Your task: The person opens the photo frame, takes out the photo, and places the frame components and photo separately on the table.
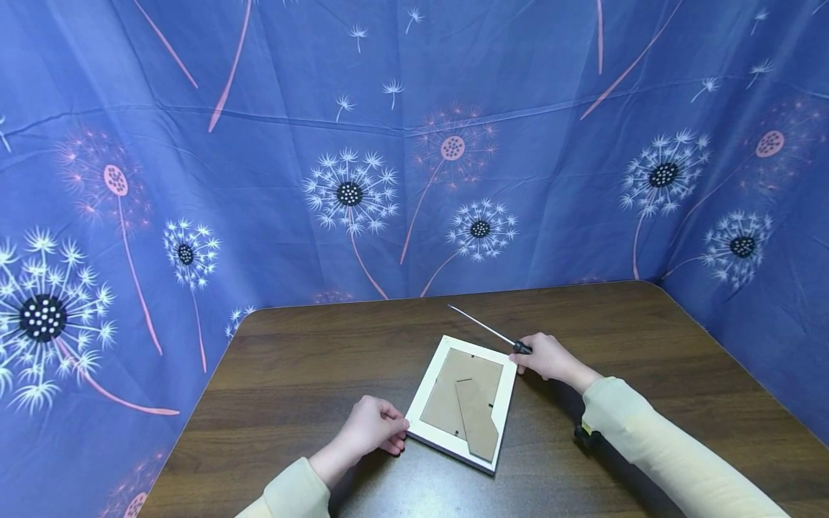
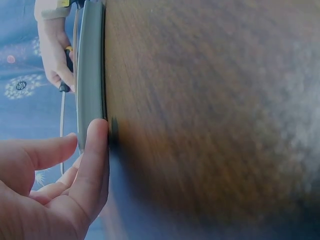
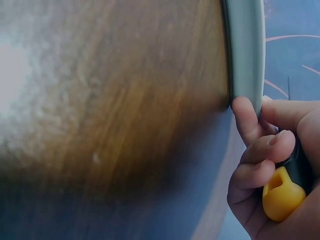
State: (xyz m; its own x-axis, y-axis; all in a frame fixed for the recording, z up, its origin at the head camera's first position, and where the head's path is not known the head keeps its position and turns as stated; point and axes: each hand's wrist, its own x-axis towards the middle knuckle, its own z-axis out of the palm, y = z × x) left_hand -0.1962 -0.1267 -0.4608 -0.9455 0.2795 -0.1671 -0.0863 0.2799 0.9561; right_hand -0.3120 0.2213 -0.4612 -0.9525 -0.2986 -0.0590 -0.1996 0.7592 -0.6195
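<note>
A white picture frame [image 1: 432, 381] lies back side up on the table, showing its brown backboard [image 1: 443, 396] and easel stand [image 1: 478, 424]. My left hand [image 1: 370, 432] pinches its near left corner between thumb and fingers. At the far right corner, my right hand [image 1: 547, 356] touches the frame with thumb and index finger. That same hand grips a screwdriver [image 1: 482, 325], its other fingers curled round the black handle, which has a yellow end [image 3: 283, 197] in the right wrist view. The long shaft points away to the far left, beyond the frame.
The dark wooden table [image 1: 291, 360] has rounded far corners. A blue curtain [image 1: 272, 187] with dandelion prints hangs behind it and along both sides. Below the right sleeve [image 1: 628, 417] shows a small black device [image 1: 586, 439] with a yellow patch.
</note>
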